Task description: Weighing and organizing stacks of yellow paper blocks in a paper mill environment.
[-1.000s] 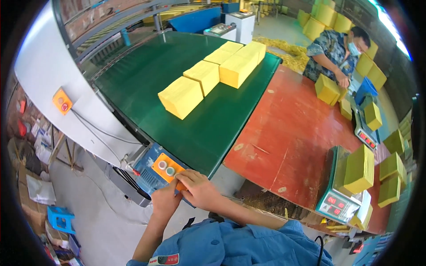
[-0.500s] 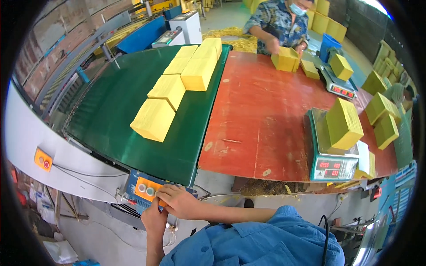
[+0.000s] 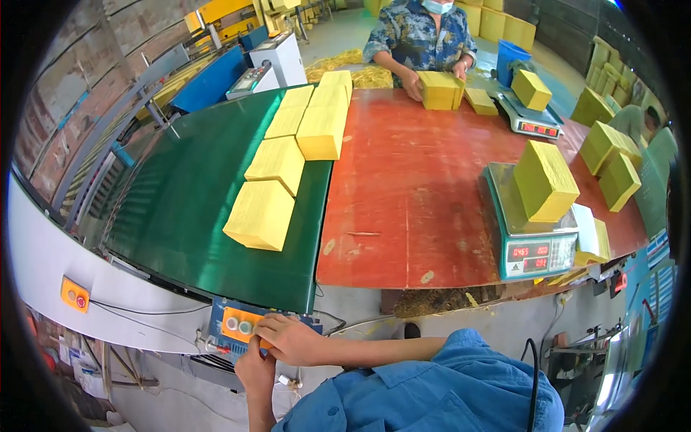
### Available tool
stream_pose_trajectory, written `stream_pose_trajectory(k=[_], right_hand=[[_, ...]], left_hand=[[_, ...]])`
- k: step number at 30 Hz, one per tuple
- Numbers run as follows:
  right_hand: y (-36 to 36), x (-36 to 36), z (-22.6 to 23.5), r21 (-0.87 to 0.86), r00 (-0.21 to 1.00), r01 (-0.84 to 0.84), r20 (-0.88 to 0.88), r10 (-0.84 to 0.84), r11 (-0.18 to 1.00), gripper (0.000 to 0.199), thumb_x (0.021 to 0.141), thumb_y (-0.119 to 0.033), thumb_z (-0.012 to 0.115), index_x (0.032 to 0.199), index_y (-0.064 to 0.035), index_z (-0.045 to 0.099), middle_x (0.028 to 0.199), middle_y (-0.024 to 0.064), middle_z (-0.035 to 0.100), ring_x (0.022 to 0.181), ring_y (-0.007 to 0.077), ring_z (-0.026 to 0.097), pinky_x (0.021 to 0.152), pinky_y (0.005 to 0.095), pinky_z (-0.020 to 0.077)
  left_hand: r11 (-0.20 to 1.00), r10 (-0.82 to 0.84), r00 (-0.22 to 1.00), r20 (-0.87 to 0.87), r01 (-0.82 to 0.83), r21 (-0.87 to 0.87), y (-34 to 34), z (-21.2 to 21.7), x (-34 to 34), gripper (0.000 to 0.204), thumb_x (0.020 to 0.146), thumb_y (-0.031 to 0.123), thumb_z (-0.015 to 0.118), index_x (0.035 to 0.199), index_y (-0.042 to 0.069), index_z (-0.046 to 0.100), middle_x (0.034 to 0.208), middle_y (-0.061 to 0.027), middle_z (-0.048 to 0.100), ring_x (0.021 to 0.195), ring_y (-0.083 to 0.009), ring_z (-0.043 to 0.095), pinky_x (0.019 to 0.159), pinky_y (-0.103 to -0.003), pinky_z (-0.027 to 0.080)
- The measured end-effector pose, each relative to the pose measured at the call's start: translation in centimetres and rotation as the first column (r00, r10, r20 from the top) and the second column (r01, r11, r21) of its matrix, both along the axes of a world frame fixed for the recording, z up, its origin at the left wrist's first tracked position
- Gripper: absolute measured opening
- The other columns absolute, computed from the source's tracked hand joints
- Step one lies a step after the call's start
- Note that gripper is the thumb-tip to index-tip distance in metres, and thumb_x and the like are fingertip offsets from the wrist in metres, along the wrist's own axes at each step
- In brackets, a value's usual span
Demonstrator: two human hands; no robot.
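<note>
At the end of the green conveyor belt (image 3: 180, 216), both my hands are on an orange button box (image 3: 232, 315) with round buttons. My right hand (image 3: 288, 340) lies over the box's right end, its fingers bent and hiding that part. Just below it, my left hand (image 3: 256, 371) is closed, with its fingertips at the box's near edge. Whether a finger presses a button is hidden. On the belt, yellow paper-like blocks stand in two rows, the nearest block (image 3: 260, 216) close to the belt's near end.
Right of the belt is a red tabletop (image 3: 396, 209). A teal scale (image 3: 536, 252) bears a yellow block (image 3: 545, 181); farther back stands another scale (image 3: 529, 126). Across the table, a masked co-worker (image 3: 417, 39) has both hands on a yellow block (image 3: 440, 91). A blue bucket (image 3: 509, 61) stands beyond.
The yellow blocks have moved along the belt toward me. The co-worker's hand has gone down to the side of their block. My hands stay at the button box; the view has shifted slightly.
</note>
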State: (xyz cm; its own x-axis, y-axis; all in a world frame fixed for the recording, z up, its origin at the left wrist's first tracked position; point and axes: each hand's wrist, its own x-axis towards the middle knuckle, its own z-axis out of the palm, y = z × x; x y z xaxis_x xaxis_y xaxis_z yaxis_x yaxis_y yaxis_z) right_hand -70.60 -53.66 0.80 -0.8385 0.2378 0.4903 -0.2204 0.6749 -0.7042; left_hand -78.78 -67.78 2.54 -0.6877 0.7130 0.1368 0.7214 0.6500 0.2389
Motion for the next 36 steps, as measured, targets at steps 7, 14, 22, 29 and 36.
stream_pose_trajectory(k=[7,14,22,29,36], right_hand=[[-0.01,-0.25,-0.10,0.005,1.000,0.000,0.020,-0.001,1.000,0.038,0.081,-0.012,0.065,0.117,-0.0035,0.057,0.119,0.0147,0.061,0.118,0.0332,0.055,0.093,0.0455,0.0476],[0.30,-0.13,0.27,0.001,0.999,-0.032,0.044,0.032,0.999,0.038,0.082,-0.012,0.065,0.118,-0.0028,0.057,0.119,0.0156,0.060,0.117,0.0336,0.055,0.096,0.0446,0.0462],[0.21,-0.45,-0.26,-0.002,0.999,-0.020,0.036,0.020,1.000,0.039,0.081,-0.013,0.065,0.117,-0.0026,0.058,0.117,0.0157,0.061,0.117,0.0331,0.055,0.097,0.0443,0.0461],[0.28,-0.25,-0.20,-0.009,0.999,-0.022,0.044,0.022,1.000,0.037,0.081,-0.013,0.064,0.116,-0.0028,0.058,0.118,0.0160,0.061,0.116,0.0335,0.056,0.093,0.0450,0.0475],[0.25,-0.29,-0.04,-0.017,1.000,-0.014,0.017,0.014,1.000,0.038,0.080,-0.012,0.066,0.116,-0.0038,0.058,0.117,0.0144,0.062,0.115,0.0321,0.057,0.090,0.0445,0.0492]], left_hand=[[1.000,-0.010,1.000,0.012,0.010,0.015,-0.10,-0.22,-0.36,0.042,0.074,0.018,0.070,0.114,0.010,0.060,0.068,-0.0162,0.065,0.061,-0.0373,0.065,0.056,-0.048,0.049],[0.997,-0.065,0.998,-0.014,0.066,0.041,-0.17,-0.43,-0.77,0.043,0.074,0.018,0.070,0.115,0.010,0.060,0.068,-0.0154,0.065,0.060,-0.0376,0.065,0.056,-0.048,0.049],[1.000,-0.025,1.000,-0.001,0.025,0.007,-0.25,-0.42,-0.52,0.043,0.076,0.023,0.070,0.116,0.011,0.060,0.067,-0.0147,0.065,0.061,-0.0378,0.064,0.056,-0.049,0.049],[0.999,-0.045,0.999,-0.004,0.045,-0.002,-0.09,-0.46,-0.69,0.044,0.075,0.022,0.071,0.115,0.011,0.058,0.067,-0.0145,0.064,0.060,-0.0374,0.064,0.055,-0.048,0.049],[0.997,-0.041,0.998,-0.037,0.043,0.066,-0.24,-0.84,-0.76,0.037,0.072,0.021,0.074,0.104,0.008,0.060,0.060,-0.0113,0.060,0.054,-0.0324,0.062,0.054,-0.043,0.048]])
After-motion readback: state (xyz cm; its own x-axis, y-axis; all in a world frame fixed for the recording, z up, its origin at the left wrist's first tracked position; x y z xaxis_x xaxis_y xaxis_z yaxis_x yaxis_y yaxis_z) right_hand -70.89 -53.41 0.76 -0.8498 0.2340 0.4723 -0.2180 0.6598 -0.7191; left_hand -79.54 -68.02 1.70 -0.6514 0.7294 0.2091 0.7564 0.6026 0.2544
